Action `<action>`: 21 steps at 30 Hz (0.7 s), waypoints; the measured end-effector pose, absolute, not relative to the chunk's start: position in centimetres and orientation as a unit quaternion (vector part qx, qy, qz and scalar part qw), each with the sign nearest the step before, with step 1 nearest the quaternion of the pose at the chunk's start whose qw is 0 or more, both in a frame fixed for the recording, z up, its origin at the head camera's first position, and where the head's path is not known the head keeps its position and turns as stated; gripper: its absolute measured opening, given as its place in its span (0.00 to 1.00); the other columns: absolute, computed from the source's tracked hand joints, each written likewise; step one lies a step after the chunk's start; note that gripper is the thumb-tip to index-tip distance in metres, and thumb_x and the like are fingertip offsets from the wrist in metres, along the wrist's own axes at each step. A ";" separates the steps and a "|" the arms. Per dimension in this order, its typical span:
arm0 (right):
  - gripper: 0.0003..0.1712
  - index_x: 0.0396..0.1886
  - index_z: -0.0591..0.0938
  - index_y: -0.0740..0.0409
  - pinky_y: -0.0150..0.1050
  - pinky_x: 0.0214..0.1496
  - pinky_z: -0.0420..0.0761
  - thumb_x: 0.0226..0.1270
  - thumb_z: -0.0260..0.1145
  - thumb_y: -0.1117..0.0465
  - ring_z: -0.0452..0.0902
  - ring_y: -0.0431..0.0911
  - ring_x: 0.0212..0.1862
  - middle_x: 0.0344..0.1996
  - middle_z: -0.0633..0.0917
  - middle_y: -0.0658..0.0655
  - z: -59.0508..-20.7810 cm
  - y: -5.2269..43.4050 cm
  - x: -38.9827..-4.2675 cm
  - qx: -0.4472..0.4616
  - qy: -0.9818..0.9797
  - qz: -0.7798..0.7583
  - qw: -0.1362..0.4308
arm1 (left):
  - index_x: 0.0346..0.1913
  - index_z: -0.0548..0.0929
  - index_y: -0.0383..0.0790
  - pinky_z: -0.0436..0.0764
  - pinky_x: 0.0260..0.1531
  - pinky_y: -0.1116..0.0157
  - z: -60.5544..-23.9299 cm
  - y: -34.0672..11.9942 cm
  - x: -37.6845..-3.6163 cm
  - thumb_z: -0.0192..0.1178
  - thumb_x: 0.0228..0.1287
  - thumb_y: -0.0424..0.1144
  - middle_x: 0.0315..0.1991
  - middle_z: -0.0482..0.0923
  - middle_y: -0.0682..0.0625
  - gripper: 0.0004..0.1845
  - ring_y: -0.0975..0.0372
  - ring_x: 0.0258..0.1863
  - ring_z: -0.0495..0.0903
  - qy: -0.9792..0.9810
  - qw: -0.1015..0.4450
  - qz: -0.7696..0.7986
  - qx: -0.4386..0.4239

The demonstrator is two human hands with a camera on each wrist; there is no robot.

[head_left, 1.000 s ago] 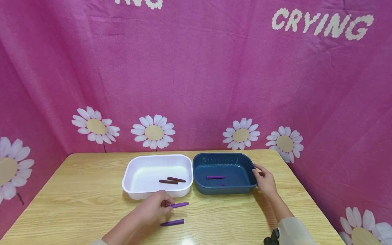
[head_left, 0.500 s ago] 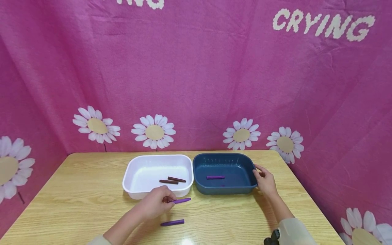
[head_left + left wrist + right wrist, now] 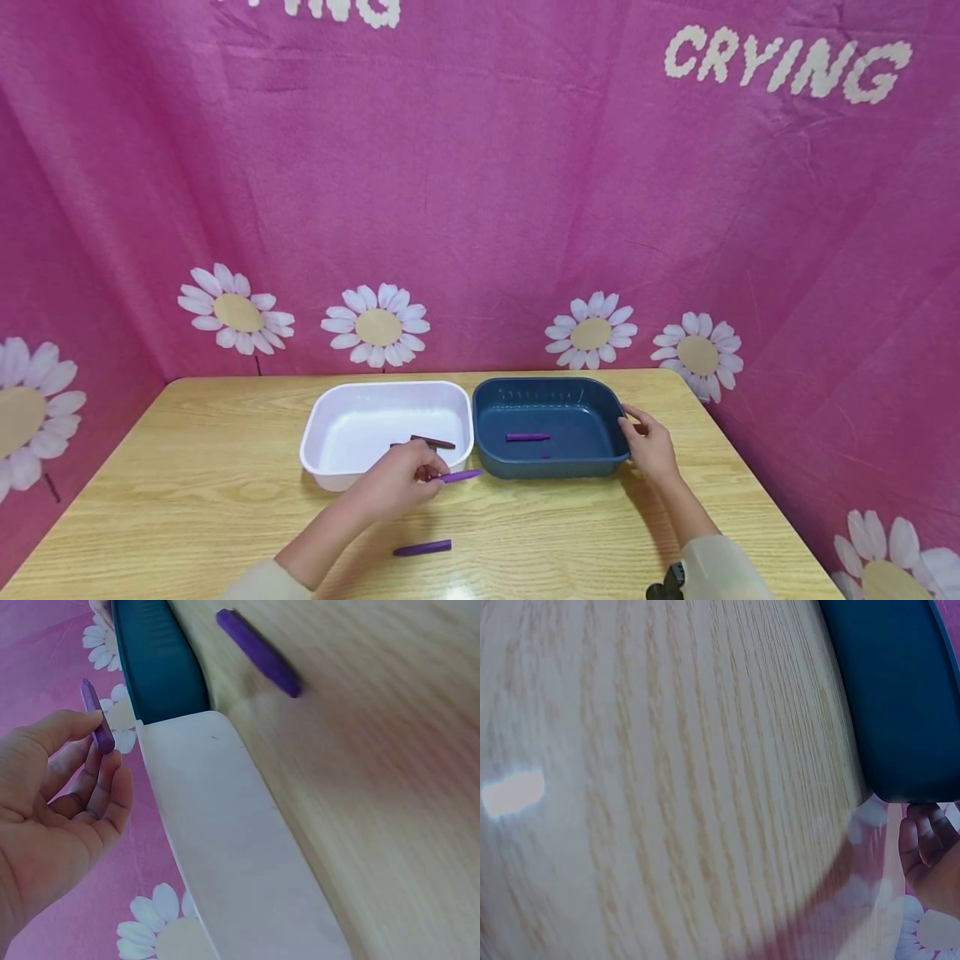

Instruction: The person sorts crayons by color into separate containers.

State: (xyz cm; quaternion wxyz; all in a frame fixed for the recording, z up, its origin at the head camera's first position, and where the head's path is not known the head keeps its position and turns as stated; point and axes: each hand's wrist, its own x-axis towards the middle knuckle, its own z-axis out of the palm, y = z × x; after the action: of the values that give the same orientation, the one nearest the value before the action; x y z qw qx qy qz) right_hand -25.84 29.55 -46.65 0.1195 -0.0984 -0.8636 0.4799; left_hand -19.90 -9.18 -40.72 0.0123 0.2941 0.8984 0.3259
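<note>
My left hand (image 3: 399,483) pinches a purple crayon (image 3: 461,476) between thumb and fingertips, just over the front rim of the white tub (image 3: 330,481). In the left wrist view the crayon (image 3: 97,729) points away from the palm. My right hand (image 3: 651,446) grips the right rim of the dark blue tub (image 3: 551,469); its fingers (image 3: 911,844) curl against the end wall. Inside the blue tub lies another purple crayon (image 3: 528,437), with a small purple bit showing nearer its front wall. Two brown crayons (image 3: 438,441) lie in the white tub, one partly hidden by my left hand.
A further purple crayon (image 3: 422,548) lies on the wooden table (image 3: 187,500) in front of the white tub. Both tubs stand side by side, their ends meeting. Behind the table hangs a pink cloth (image 3: 480,208) printed with daisies and lettering.
My left hand has moved forward and to the right with the purple crayon, up to the white tub's front rim. The right hand has stayed on the blue tub.
</note>
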 end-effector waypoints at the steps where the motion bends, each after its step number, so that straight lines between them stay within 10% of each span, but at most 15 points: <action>1: 0.23 0.61 0.73 0.62 0.28 0.27 0.76 0.70 0.55 0.58 0.76 0.37 0.28 0.42 0.81 0.72 -46.7 29.5 -25.8 -0.098 -0.863 0.481 0.119 | 0.34 0.86 0.39 0.70 0.29 0.72 -40.6 -8.9 -20.0 0.63 0.55 0.32 0.26 0.74 0.56 0.04 0.67 0.28 0.69 0.900 0.013 0.323 0.291; 21: 0.23 0.62 0.72 0.62 0.29 0.26 0.77 0.70 0.55 0.58 0.79 0.43 0.31 0.43 0.80 0.72 -46.4 29.4 -25.6 -0.100 -0.863 0.483 0.113 | 0.34 0.86 0.38 0.74 0.34 0.70 -39.5 -4.5 -22.6 0.62 0.58 0.34 0.29 0.77 0.52 0.04 0.65 0.30 0.73 0.905 0.020 0.310 0.292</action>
State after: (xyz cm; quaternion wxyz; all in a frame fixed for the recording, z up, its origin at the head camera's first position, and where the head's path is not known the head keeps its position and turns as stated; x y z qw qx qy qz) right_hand -25.58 29.37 -46.41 0.1130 -0.0999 -0.8628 0.4826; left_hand -22.65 -4.46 -39.48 0.0204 0.2920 0.9047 0.3096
